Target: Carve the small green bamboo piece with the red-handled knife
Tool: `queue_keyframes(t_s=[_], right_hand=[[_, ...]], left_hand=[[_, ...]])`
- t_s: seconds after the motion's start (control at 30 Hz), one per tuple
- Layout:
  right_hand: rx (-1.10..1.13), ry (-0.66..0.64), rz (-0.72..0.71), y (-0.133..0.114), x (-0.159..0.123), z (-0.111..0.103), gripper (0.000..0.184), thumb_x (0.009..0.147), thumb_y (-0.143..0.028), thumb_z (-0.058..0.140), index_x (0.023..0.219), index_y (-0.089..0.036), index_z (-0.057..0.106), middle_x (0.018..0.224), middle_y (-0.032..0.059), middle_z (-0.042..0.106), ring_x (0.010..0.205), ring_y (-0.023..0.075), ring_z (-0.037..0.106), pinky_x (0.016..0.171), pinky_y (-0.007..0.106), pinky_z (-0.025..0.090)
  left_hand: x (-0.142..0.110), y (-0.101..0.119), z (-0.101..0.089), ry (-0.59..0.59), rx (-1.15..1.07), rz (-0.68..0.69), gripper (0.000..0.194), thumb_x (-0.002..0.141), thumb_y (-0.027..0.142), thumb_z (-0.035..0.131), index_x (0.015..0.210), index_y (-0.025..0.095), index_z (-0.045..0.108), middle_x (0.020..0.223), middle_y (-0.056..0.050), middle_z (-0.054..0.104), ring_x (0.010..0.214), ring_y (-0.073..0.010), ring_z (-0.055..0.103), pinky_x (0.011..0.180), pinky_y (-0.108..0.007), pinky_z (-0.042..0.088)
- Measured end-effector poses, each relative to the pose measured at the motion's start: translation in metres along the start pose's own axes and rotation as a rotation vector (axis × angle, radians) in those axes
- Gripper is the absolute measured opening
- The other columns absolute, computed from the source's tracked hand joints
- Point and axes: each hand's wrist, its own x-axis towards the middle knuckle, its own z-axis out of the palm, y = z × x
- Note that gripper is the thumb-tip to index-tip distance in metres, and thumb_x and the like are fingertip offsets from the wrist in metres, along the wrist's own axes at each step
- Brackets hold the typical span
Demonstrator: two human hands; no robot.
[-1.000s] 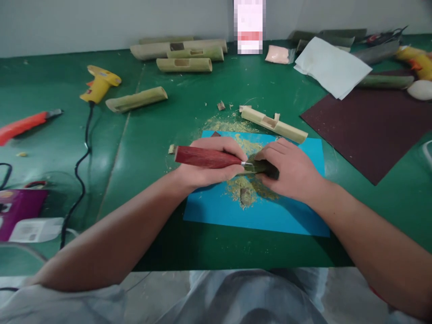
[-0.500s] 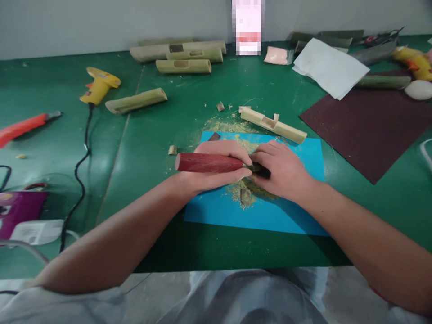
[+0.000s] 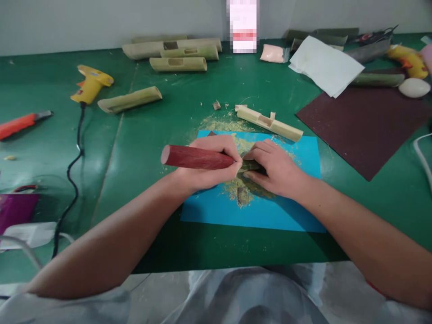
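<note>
My left hand (image 3: 206, 179) is closed around a carving tool with a thick red wooden handle (image 3: 197, 157). The handle points left; its working end is hidden by my fingers. My right hand (image 3: 283, 168) grips a small green bamboo piece (image 3: 249, 167), largely covered by the fingers. The left fingertips are close against this piece. Both hands are over a blue sheet (image 3: 216, 213) strewn with yellowish shavings. A small bamboo chip (image 3: 242, 196) lies just below the hands. Beyond them rests a pale bamboo tube with a cut-out (image 3: 283, 129).
On the left lie a yellow glue gun (image 3: 91, 84) with a black cord, a bamboo tube (image 3: 131, 100) and an orange-handled cutter (image 3: 18, 126). Cut bamboo tubes (image 3: 178, 64) line the back. A dark brown sheet (image 3: 364, 130) and white paper (image 3: 326, 65) lie on the right.
The left hand and tool have drawn back left, the handle end tilting up, and more of the bamboo piece shows. My right hand stays on it. The view has shifted slightly.
</note>
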Motion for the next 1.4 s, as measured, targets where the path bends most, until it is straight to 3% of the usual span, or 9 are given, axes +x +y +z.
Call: queue_keyframes(t_s=[0.43, 0.73, 0.9, 1.17, 1.4], right_hand=[[0.023, 0.02, -0.012, 0.001, 0.0, 0.001, 0.022, 0.1, -0.039, 0.059, 0.107, -0.018, 0.064, 0.1, 0.0114, 0.065, 0.093, 0.0273, 0.054, 0.085, 0.042, 0.043], [0.035, 0.023, -0.01, 0.0, 0.0, 0.002, 0.021, 0.1, -0.038, 0.058, 0.106, -0.018, 0.063, 0.1, 0.011, 0.064, 0.092, 0.027, 0.054, 0.085, 0.042, 0.041], [0.059, 0.032, 0.011, -0.002, 0.001, 0.001, 0.018, 0.098, -0.036, 0.058, 0.103, -0.02, 0.062, 0.099, 0.0108, 0.064, 0.092, 0.028, 0.055, 0.085, 0.044, 0.041], [0.069, 0.015, 0.044, -0.004, 0.002, -0.001, 0.015, 0.095, -0.033, 0.061, 0.104, -0.021, 0.062, 0.101, 0.0107, 0.065, 0.094, 0.0278, 0.054, 0.087, 0.043, 0.041], [0.055, 0.012, 0.018, -0.002, 0.002, 0.0, 0.016, 0.097, -0.034, 0.059, 0.103, -0.02, 0.061, 0.1, 0.0112, 0.065, 0.092, 0.0273, 0.053, 0.085, 0.042, 0.041]], left_hand=[[-0.002, -0.008, -0.003, 0.009, -0.109, 0.01, 0.015, 0.081, 0.026, 0.077, 0.071, 0.027, 0.067, 0.071, 0.0, 0.071, 0.063, -0.0167, 0.065, 0.063, -0.036, 0.052], [0.0, -0.008, 0.003, 0.036, -0.144, 0.142, 0.017, 0.087, 0.029, 0.075, 0.074, 0.025, 0.066, 0.07, -0.001, 0.07, 0.065, -0.016, 0.064, 0.063, -0.034, 0.052], [0.005, -0.003, 0.007, -0.043, -0.105, 0.166, 0.03, 0.094, 0.038, 0.069, 0.07, 0.023, 0.061, 0.065, -0.001, 0.067, 0.064, -0.0158, 0.062, 0.065, -0.034, 0.051], [0.002, -0.01, 0.015, 0.07, -0.149, 0.042, 0.031, 0.087, 0.032, 0.067, 0.06, 0.023, 0.055, 0.06, -0.001, 0.06, 0.057, -0.0154, 0.056, 0.056, -0.035, 0.045], [-0.002, -0.014, 0.017, 0.128, -0.173, 0.044, 0.028, 0.082, 0.025, 0.066, 0.059, 0.023, 0.051, 0.058, 0.0, 0.056, 0.055, -0.015, 0.051, 0.055, -0.036, 0.041]])
